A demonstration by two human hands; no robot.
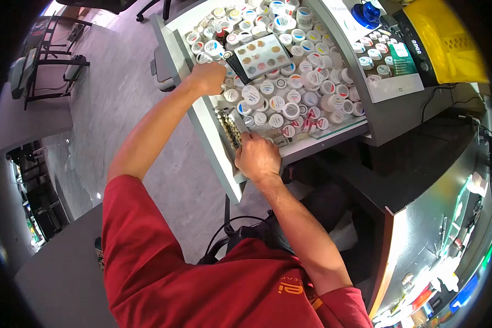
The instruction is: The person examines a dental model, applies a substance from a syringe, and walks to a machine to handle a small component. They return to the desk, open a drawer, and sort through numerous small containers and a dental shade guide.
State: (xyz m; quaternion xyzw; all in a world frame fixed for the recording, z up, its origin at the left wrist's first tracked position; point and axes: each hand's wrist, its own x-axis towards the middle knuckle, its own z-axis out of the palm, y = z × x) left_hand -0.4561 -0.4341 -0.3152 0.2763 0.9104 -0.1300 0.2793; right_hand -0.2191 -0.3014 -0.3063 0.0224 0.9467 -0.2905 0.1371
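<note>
My right hand (257, 158) sat nearest me, at the front edge of the open drawer (213, 136), fingers curled down onto the near end of a narrow strip of small sample tabs (229, 128) that lay along the drawer's left wall; looked like a light pinch/steadying hold on it, though the fingertips were hidden under the knuckles so I couldn't tell how tight. Just beside that hand, to the R, stood the front rows of small round white jars w/ coloured lid labels (290, 104), packed touching one another across the whole drawer. Further in, my left hand (209, 76) reached over the left wall, fist mostly closed on a dark flat tool or handle (236, 66) that stuck out toward a shade card w/ brownish sample dots (262, 54) lying on top of the jars. Beyond that, more jars to the back of the drawer, then a blue knob-like object (368, 13) and a yellow bin (445, 38) on the bench top. My read: I was at the sorting/picking stage, holding the strip in place while the other hand worked mid-drawer. Next move prob. called for lifting the strip clear w/o knocking the tight-packed jars, so a firm grip + slow straight lift.
</note>
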